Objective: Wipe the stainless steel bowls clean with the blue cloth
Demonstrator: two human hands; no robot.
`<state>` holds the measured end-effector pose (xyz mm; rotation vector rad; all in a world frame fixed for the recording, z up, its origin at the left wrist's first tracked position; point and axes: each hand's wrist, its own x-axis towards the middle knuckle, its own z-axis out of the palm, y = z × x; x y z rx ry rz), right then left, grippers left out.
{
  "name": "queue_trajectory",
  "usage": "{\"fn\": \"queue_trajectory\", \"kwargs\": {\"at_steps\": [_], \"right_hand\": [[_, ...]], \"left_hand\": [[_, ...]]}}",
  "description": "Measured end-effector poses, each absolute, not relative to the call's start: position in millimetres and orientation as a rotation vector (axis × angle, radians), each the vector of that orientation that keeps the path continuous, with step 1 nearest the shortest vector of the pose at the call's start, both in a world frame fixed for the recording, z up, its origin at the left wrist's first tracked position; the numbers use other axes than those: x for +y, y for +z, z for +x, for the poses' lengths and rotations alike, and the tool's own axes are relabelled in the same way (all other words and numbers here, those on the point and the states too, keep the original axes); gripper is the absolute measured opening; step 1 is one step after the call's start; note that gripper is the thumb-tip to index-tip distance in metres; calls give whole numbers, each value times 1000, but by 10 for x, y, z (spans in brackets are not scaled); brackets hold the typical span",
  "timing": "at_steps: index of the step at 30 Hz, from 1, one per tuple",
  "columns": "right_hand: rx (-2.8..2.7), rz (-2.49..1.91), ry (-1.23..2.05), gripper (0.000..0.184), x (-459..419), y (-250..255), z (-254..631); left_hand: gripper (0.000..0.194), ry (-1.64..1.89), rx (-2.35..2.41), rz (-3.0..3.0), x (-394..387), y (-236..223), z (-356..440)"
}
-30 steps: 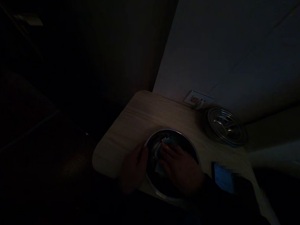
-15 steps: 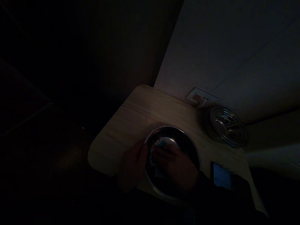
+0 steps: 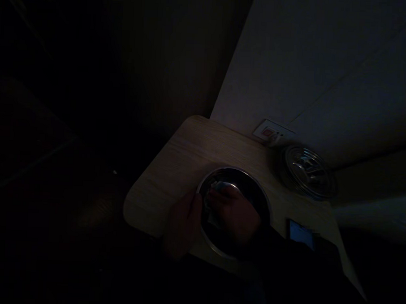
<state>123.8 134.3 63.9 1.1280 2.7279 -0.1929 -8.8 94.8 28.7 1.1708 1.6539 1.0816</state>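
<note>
A round metal dish (image 3: 255, 192) with a raised shiny rim rests on the wooden tabletop. My left hand (image 3: 182, 225) grips its left rim, thumb over the edge and fingers on the outer side. Inside the dish, my right hand (image 3: 235, 216) is bent over a pale crumpled cloth (image 3: 214, 220), fingers pressing it against the bottom. Most of the cloth is hidden under that hand, and the dimness blurs its outline.
Stacked metal dishes (image 3: 308, 170) stand at the back right by the wall. A phone with a lit screen (image 3: 300, 234) lies right of the dish, near my right sleeve. A wall socket with a plug (image 3: 273, 131) sits above the table (image 3: 175, 160). The room is very dark.
My right hand has shifted slightly up and left inside the dish, moving the cloth. The left hand keeps its hold on the rim. The picture is a little darker.
</note>
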Motion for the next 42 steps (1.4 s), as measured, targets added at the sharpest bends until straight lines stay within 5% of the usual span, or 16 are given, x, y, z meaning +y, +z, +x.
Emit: {"fn": "queue_trajectory", "kwargs": {"at_steps": [31, 42], "right_hand": [[2812, 948, -395, 24, 1284, 722, 1379], [2808, 1189, -161, 32, 1324, 607, 1366]], "left_hand": [[32, 1080, 1579, 1072, 1174, 318, -144], [36, 1124, 1581, 1111, 1091, 265, -89]]}}
